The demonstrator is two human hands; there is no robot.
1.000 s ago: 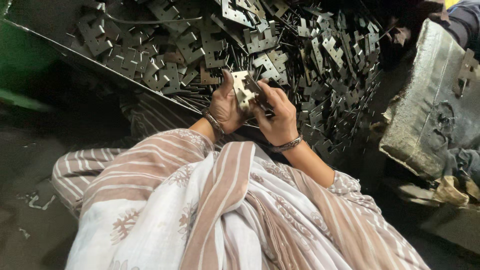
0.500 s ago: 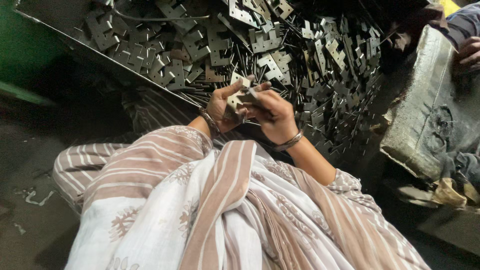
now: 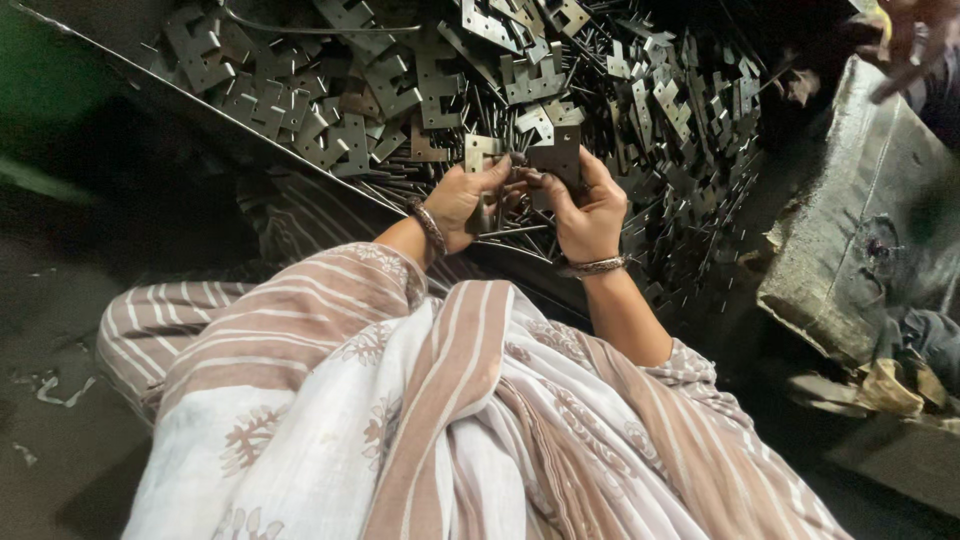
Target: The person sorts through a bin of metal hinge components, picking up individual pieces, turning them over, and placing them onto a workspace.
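Gripping metal hinge plates [image 3: 545, 160], left hand [image 3: 462, 200] and right hand [image 3: 585, 210] clamped, heaped plates [image 3: 400, 70] behind, grey sack [image 3: 860, 230] beside.

Grey metal hinge plates [image 3: 540, 160], held upright btwn hands

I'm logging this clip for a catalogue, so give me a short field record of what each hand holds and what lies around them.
left hand: fingers pinch a notched flat metal plate
right hand: grips a darker flat metal plate
plates: close together, contact unclear
pile of metal pieces: loose stamped plates and thin rods, beyond both hands
wrists: a bangle on each
clothing: striped brown and white cloth over the lap
grey block: to the right of the pile
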